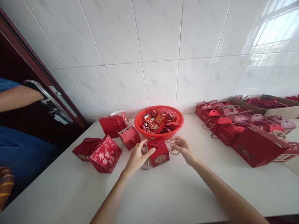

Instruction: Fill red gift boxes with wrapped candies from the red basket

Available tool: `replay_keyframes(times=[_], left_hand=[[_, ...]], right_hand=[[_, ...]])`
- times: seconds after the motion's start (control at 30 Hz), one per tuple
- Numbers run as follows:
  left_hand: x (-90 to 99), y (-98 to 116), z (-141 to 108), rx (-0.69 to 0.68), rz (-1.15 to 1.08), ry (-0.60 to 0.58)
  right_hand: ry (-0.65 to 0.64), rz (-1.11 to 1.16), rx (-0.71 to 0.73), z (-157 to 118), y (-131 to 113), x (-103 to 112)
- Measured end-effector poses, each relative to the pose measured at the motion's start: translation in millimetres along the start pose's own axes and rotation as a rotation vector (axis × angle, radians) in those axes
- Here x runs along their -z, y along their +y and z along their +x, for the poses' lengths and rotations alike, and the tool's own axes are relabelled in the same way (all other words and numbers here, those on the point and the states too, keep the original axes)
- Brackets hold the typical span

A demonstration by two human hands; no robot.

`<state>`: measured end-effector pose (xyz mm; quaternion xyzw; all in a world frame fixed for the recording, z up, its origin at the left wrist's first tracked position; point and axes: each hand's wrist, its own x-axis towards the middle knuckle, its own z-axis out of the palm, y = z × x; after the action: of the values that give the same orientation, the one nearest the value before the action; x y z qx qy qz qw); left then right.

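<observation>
A small red box (160, 155) with a round gold pattern stands closed on the white table, in front of the candy basket. My left hand (137, 157) is at the box's left side, its thumb at the top flap and its fingers apart. To the right of the box, my right hand (183, 148) pinches a twisted beige cord (171, 151) that runs from the box. More of the cord hangs at the box's left side, near my left hand.
Behind the box sits a red plastic basket (137, 119) of wrapped candies. Several red boxes (106, 155) stand to the left. Many filled rows of boxes (257, 147) and a cardboard carton (277, 112) are at the right. Another person's arm (20, 98) shows by the door.
</observation>
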<state>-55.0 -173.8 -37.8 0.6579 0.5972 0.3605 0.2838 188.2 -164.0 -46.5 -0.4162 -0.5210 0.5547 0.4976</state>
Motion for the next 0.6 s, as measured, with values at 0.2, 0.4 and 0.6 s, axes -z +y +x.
replay_keyframes(times=[0.2, 0.4, 0.6], left_hand=[[37.6, 23.1, 6.6, 0.165, -0.454, -0.131], [61.7, 70.7, 10.2, 0.018, -0.773, -0.171], [35.8, 118.5, 6.0, -0.024, -0.736, -0.387]], right_hand=[[0.008, 0.097, 0.129, 0.0, -45.0, 1.4], [-0.108, -0.083, 0.174, 3.9, -84.8, -9.9], [-0.207, -0.3, 0.249, 9.1, -90.4, -34.8]])
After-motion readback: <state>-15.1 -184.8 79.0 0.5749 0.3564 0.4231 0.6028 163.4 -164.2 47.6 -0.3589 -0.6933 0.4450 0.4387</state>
